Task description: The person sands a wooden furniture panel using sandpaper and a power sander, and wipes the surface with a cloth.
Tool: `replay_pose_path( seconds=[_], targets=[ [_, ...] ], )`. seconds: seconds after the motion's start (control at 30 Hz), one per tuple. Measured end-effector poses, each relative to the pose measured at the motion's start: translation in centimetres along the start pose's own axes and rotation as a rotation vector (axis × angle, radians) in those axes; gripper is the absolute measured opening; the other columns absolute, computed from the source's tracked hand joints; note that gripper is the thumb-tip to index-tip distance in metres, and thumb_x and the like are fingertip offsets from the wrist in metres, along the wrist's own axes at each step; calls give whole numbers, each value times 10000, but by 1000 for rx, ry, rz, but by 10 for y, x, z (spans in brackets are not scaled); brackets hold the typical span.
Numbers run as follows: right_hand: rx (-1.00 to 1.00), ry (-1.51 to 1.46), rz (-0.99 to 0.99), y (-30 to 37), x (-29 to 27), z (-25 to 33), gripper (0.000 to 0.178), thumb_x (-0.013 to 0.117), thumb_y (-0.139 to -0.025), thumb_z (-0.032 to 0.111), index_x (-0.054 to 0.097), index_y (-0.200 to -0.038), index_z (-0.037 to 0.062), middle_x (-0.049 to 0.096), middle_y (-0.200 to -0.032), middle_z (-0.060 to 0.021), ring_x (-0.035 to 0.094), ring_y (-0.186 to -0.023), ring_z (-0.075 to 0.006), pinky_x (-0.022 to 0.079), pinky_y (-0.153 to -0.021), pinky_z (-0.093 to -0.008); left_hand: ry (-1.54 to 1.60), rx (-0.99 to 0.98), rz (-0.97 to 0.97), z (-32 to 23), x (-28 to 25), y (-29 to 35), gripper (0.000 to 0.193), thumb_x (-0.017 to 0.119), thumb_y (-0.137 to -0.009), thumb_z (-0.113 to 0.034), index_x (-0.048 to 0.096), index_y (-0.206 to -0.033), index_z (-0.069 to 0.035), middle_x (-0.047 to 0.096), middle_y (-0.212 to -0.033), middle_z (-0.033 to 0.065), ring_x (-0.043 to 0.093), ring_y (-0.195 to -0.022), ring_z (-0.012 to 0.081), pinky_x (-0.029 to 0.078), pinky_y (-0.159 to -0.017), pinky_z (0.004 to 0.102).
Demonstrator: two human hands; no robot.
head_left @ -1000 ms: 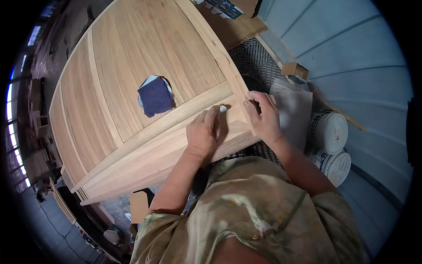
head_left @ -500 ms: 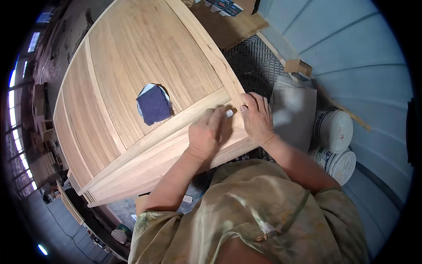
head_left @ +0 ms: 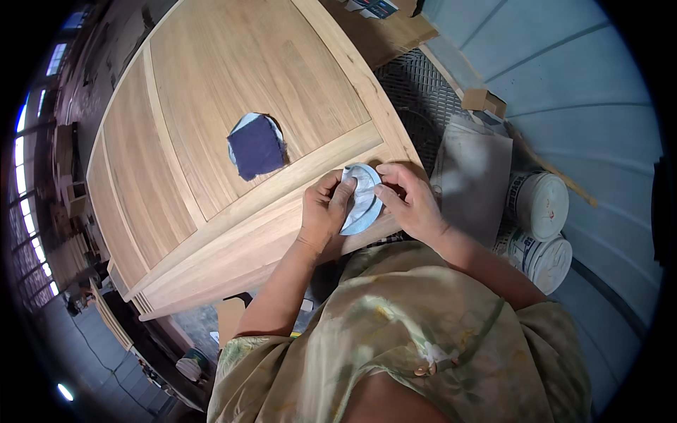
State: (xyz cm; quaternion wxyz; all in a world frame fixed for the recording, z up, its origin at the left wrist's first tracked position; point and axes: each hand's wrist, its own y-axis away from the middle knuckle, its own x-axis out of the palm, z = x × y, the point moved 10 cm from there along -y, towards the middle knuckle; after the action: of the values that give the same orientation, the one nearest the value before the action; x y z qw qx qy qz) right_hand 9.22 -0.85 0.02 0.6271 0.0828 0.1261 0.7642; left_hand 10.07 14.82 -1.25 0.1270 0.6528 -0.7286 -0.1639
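Above the near right corner of a pale wooden panel, a round, light blue sanding disc shows its whitish, creased face with one edge curled. My left hand grips its left side, thumb lying across the face. At the disc's right edge are the thumb and fingertips of my right hand, closed around the rim. A dark purple cloth square lies on the panel, over another pale blue round piece that peeks out behind it.
Two white buckets lie to the right by a blue-grey wall. A small cardboard box and a wooden stick are near them. Flattened cardboard lies beyond the panel. Clutter covers the floor at lower left.
Both hands have come off the wood at the panel's corner. The disc, mostly hidden under my left hand before, is now lifted and opened out between both hands.
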Motion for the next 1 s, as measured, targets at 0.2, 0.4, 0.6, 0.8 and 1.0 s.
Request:
replay_pose_path(
  seconds=[0.2, 0.4, 0.6, 0.8, 1.0],
  targets=[
    [-74, 22, 373, 18, 28, 27, 420, 493, -887, 15, 546, -1304, 31, 636, -1103, -173, 628, -951, -278, 478, -900, -340, 98, 3, -121, 6, -12, 2, 282, 645, -902, -13, 541, -1163, -34, 558, -716, -20, 500, -641, 49, 421, -582, 207],
    [-101, 242, 199, 11, 13, 21, 258, 623, -921, 190, 663, -1086, -5, 671, -965, -153, 635, -842, -211, 508, -715, -329, 387, -196, 136, 11, 9, 19, 362, 547, -1005, -188, 436, -1331, -77, 632, -975, 80, 598, -735, 120, 478, -625, 233],
    [107, -230, 7, 8, 5, -14, 418, 744, -849, 53, 483, -1161, -44, 650, -961, -145, 646, -806, -146, 530, -654, -264, 324, -46, 109, 12, 14, 33, 581, 626, -944, -69, 312, -1431, -38, 603, -1220, 138, 587, -1088, 203, 521, -876, 343],
    [28, 245, 64, 17, 9, 2, 136, 694, -868, 109, 629, -954, 26, 664, -890, -109, 636, -749, -207, 488, -647, -327, -39, 34, 129, 16, 7, 28, 478, 662, -937, -159, 452, -1326, 22, 666, -988, 96, 630, -831, 137, 533, -726, 281],
    [-798, 804, -111, 49, 31, 67, 189, 648, -758, 71, 663, -946, 74, 600, -1011, -48, 607, -938, -255, 509, -799, -356, 650, -366, -28, 29, 28, 47, 362, 700, -931, -265, 592, -1153, 0, 669, -994, 76, 627, -839, 134, 533, -754, 278]
  ],
)
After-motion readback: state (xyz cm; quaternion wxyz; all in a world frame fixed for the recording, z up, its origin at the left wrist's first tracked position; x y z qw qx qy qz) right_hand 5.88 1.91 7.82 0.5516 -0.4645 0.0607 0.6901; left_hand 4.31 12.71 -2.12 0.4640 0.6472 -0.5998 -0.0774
